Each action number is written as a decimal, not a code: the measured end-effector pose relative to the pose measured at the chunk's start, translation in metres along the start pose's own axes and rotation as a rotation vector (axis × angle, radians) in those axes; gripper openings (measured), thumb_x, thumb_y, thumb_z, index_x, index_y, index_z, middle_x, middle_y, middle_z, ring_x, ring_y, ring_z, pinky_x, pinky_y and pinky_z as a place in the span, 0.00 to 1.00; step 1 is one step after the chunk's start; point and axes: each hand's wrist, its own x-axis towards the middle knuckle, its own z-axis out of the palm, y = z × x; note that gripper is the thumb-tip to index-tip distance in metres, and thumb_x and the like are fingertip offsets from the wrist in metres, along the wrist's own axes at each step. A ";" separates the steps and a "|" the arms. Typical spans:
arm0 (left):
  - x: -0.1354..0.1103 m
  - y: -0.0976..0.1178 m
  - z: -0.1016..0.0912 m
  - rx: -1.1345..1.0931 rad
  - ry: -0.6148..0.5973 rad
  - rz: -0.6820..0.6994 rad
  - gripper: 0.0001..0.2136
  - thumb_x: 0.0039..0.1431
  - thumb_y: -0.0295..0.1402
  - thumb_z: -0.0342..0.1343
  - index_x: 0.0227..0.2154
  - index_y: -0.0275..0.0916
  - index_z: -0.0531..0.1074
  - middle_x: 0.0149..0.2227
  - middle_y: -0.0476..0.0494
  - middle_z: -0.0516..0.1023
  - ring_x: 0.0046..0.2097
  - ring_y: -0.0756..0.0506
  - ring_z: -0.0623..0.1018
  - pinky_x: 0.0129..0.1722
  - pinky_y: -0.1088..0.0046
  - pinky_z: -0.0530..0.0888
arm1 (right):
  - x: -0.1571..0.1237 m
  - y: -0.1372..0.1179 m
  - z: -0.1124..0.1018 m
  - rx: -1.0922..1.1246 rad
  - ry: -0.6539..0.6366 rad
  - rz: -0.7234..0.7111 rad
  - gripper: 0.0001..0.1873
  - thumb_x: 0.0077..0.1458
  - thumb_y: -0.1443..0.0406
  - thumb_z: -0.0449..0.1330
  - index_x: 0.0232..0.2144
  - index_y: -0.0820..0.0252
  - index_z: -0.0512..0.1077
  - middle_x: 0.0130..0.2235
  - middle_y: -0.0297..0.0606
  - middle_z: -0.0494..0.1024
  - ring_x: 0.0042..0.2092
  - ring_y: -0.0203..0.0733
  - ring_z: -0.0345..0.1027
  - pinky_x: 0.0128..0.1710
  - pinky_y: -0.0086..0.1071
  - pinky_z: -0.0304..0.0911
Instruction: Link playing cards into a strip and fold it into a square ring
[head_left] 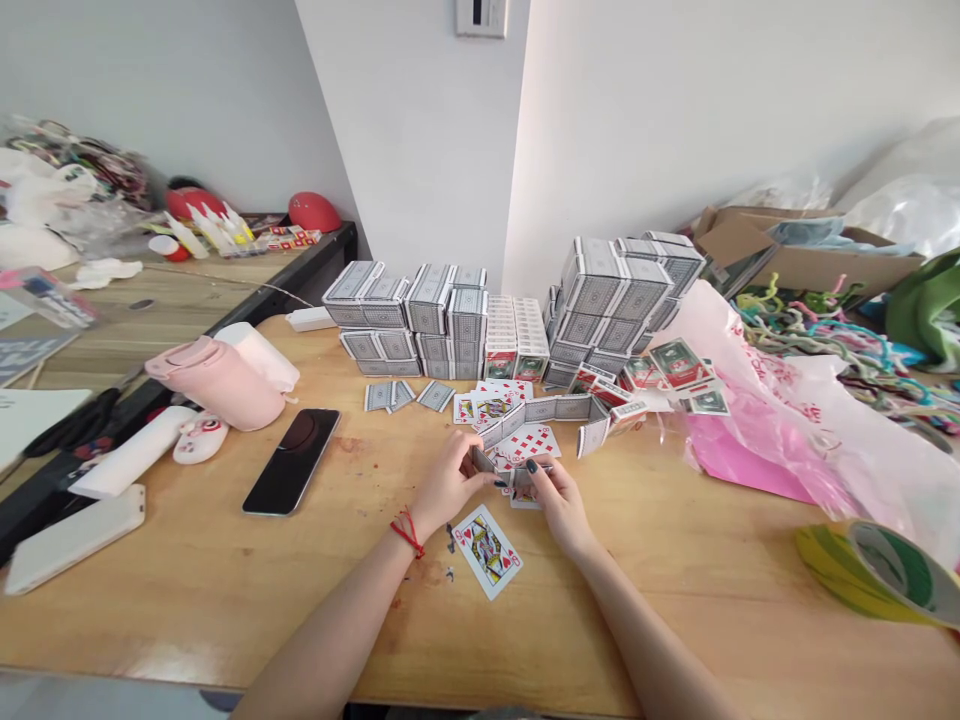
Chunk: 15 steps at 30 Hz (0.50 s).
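Observation:
A zigzag strip of folded, joined playing cards (559, 408) stands on edge on the wooden table, grey backs showing. My left hand (448, 478) pinches the strip's left bend, and my right hand (559, 505) pinches its near end, thumb on the grey back. Both hands are closed on it. Loose face-up cards (531, 442) lie under and behind the strip. Nearer me, between my forearms, lies a queen of hearts (487, 550). Several grey-backed cards (401, 394) rest farther back on the left. My fingers hide part of the strip.
Blocks built from folded cards (409, 318) stand at the back left, with a taller stack (615, 290) at the back right and card boxes (516, 330) between. A phone (292, 462) and pink tumbler (217, 380) lie left; pink plastic (742, 440) and tape (874, 570) lie right.

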 end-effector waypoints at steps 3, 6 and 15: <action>0.000 0.000 0.001 -0.008 -0.005 -0.016 0.14 0.48 0.38 0.58 0.35 0.40 0.61 0.31 0.51 0.62 0.29 0.53 0.65 0.28 0.77 0.65 | 0.000 0.001 0.000 0.005 -0.008 0.010 0.15 0.52 0.53 0.54 0.31 0.59 0.65 0.26 0.32 0.70 0.27 0.35 0.64 0.29 0.31 0.63; 0.000 -0.002 0.002 -0.018 -0.010 -0.033 0.14 0.48 0.39 0.58 0.34 0.40 0.61 0.30 0.52 0.62 0.29 0.53 0.65 0.28 0.77 0.65 | 0.000 0.003 0.000 0.016 -0.009 0.013 0.15 0.52 0.53 0.54 0.31 0.59 0.65 0.26 0.33 0.70 0.27 0.35 0.65 0.30 0.30 0.64; -0.002 -0.003 0.006 -0.043 -0.002 -0.062 0.15 0.46 0.37 0.60 0.34 0.40 0.61 0.29 0.53 0.63 0.27 0.53 0.64 0.28 0.77 0.63 | 0.000 0.005 0.003 0.040 0.010 0.047 0.17 0.50 0.52 0.55 0.32 0.59 0.65 0.26 0.33 0.70 0.26 0.35 0.64 0.28 0.31 0.64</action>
